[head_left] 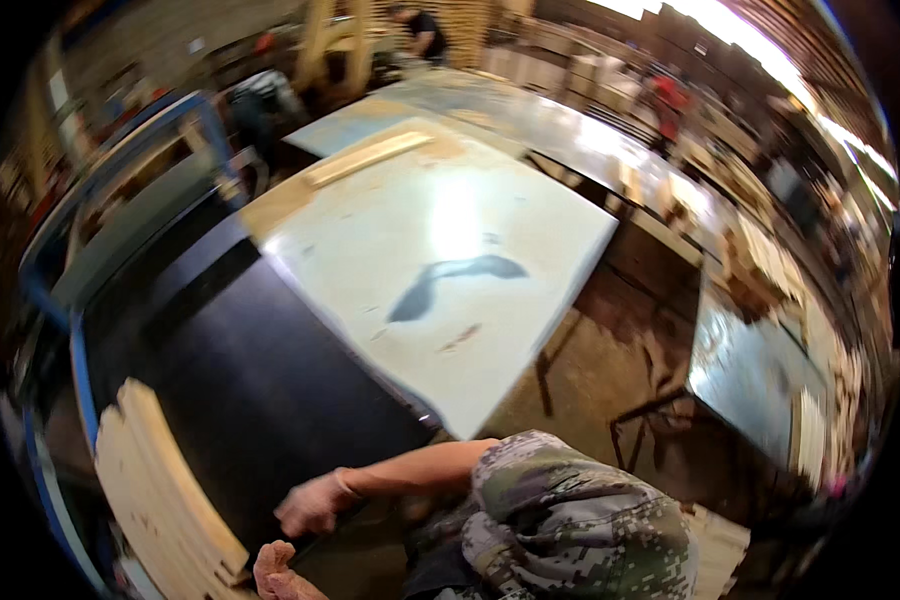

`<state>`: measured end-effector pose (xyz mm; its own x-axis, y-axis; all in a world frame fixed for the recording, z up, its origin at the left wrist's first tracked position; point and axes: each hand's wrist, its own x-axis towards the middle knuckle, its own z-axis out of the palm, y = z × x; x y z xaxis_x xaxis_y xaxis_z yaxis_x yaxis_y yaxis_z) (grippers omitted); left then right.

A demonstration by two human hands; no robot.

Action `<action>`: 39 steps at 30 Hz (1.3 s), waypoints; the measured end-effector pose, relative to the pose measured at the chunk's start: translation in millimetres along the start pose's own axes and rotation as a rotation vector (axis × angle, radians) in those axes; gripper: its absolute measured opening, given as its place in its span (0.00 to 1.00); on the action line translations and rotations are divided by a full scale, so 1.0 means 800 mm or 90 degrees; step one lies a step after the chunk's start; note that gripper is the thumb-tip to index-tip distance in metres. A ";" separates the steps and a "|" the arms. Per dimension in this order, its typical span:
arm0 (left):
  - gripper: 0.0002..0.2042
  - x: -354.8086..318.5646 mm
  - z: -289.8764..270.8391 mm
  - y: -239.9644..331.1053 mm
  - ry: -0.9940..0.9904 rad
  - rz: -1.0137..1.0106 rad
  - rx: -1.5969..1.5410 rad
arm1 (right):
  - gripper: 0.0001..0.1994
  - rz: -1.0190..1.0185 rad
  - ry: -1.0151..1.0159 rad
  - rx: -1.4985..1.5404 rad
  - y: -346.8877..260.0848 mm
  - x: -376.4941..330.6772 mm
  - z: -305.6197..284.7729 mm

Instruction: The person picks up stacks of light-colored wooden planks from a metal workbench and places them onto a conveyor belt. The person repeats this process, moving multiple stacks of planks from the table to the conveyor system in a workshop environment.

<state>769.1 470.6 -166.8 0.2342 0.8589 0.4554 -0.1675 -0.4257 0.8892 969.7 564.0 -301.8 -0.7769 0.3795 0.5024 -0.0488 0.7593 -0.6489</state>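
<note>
Low in the picture my right hand (312,503) reaches across to the left, over the near edge of a black flat surface (260,350). It looks pale, perhaps gloved, and its fingers are curled in; whatever is inside them is hidden. Just below it, at the lower rim, my left hand (278,574) also has bent fingers, close to the near end of a stack of pale wooden boards (155,480). No object shows in it. A camouflage sleeve (580,510) covers my upper right arm; the forearm is bare.
Ahead stands a large whitish tabletop (370,250) with a dark patch (440,280) and a wooden strip (370,158). A blue metal frame (78,350) borders the left. At right is a metal-topped table (750,360) beside stacked wood (760,265). A person (425,35) is far back.
</note>
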 end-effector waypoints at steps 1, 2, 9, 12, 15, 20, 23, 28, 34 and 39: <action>0.27 0.005 0.019 -0.006 -0.034 -0.044 -0.018 | 0.15 -0.093 0.038 -0.002 -0.051 -0.039 -0.004; 0.27 0.016 0.041 -0.018 -0.077 -0.082 -0.034 | 0.14 -0.072 0.062 0.036 -0.091 -0.098 0.004; 0.24 -0.014 0.381 -0.092 -0.305 -0.304 -0.091 | 0.22 0.783 0.906 0.687 -0.477 -0.506 0.096; 0.17 -0.083 0.560 -0.075 -0.386 -0.412 -0.188 | 0.05 0.550 1.223 0.703 -0.588 -0.650 0.163; 0.19 -0.152 0.731 -0.013 -0.702 -0.466 -0.206 | 0.05 0.422 1.468 0.636 -0.694 -0.716 0.194; 0.25 -0.240 0.912 0.006 -1.161 -0.490 -0.128 | 0.08 0.453 1.788 0.499 -0.755 -0.782 0.226; 0.30 -0.264 1.014 -0.005 -1.277 -0.504 -0.098 | 0.16 0.330 1.898 0.499 -0.735 -0.852 0.277; 0.32 -0.296 1.163 -0.069 -1.307 -0.462 -0.009 | 0.26 0.227 2.035 0.543 -0.711 -0.924 0.285; 0.33 -0.305 1.403 -0.116 -1.384 -0.293 0.042 | 0.23 0.346 2.120 0.514 -0.758 -1.080 0.193; 0.35 -0.287 1.615 -0.112 -1.354 -0.105 0.080 | 0.11 0.313 1.939 0.454 -0.801 -1.248 0.102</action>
<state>1967.6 -55.6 -294.1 0.6991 -0.6277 -0.3423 -0.0111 -0.4883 0.8726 1725.0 -344.2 -434.3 0.6181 -0.0642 -0.7835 -0.5651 0.6566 -0.4996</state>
